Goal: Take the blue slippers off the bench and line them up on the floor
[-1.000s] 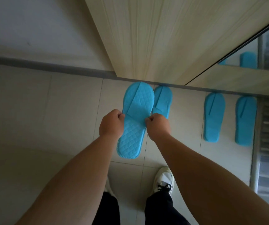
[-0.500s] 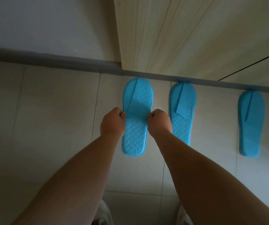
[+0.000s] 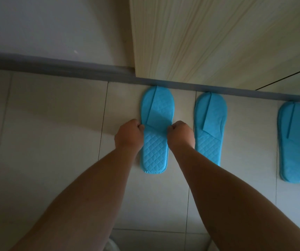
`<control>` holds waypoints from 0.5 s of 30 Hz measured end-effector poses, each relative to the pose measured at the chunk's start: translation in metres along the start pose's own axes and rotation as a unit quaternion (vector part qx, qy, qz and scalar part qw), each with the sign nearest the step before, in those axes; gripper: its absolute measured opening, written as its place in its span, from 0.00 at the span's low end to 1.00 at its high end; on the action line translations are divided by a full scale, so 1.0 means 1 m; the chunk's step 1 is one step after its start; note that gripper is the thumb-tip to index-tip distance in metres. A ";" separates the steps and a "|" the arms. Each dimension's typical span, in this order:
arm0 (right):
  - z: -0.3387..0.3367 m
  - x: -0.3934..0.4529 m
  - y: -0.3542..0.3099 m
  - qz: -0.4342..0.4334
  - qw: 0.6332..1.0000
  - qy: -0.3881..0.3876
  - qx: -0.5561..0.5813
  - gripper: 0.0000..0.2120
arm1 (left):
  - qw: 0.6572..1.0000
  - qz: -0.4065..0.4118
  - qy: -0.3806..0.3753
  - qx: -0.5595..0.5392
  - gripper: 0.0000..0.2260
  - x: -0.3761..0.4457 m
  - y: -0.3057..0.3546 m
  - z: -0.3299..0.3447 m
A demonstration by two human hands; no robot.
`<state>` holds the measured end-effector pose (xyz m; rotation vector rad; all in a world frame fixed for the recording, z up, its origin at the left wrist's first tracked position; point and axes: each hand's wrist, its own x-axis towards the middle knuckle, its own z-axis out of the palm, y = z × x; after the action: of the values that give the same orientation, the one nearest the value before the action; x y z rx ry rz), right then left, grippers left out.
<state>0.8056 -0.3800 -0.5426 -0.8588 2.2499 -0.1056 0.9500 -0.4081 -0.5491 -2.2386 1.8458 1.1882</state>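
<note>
A blue quilted slipper lies flat on the tiled floor with its toe against the grey baseboard. My left hand pinches its left edge and my right hand pinches its right edge, both at mid-length. A second blue slipper lies parallel just to the right of it, partly behind my right forearm. A third blue slipper rests farther right, toe also toward the baseboard.
A light wooden panel rises above the baseboard behind the slippers. A pale wall fills the upper left. Beige floor tiles stretch to the left. A bit of white shoe shows at the bottom edge.
The held slipper has gone down from the air onto the floor, toe to the baseboard, left of the second slipper. The view has dropped closer and shifted left.
</note>
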 end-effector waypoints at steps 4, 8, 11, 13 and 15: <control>0.002 0.002 -0.001 0.004 1.000 -0.007 0.003 0.07 | 1.000 0.001 0.002 0.002 0.10 0.003 -0.001 0.002; 0.003 0.003 -0.001 0.001 1.000 0.003 -0.003 0.07 | 1.000 0.007 0.011 0.010 0.09 0.003 -0.001 0.004; 0.003 0.004 0.000 -0.008 1.000 0.006 -0.004 0.07 | 1.000 0.009 0.023 0.016 0.09 0.006 -0.002 0.007; 0.004 0.003 0.001 -0.004 1.000 0.003 0.000 0.07 | 1.000 0.007 0.021 0.016 0.09 0.004 -0.001 0.006; 0.000 0.002 -0.003 -0.004 1.000 0.003 -0.001 0.06 | 1.000 0.014 0.020 0.011 0.09 0.002 0.000 0.004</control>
<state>0.8064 -0.3830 -0.5429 -0.8695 2.2518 -0.1107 0.9480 -0.4079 -0.5528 -2.2498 1.9007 1.1279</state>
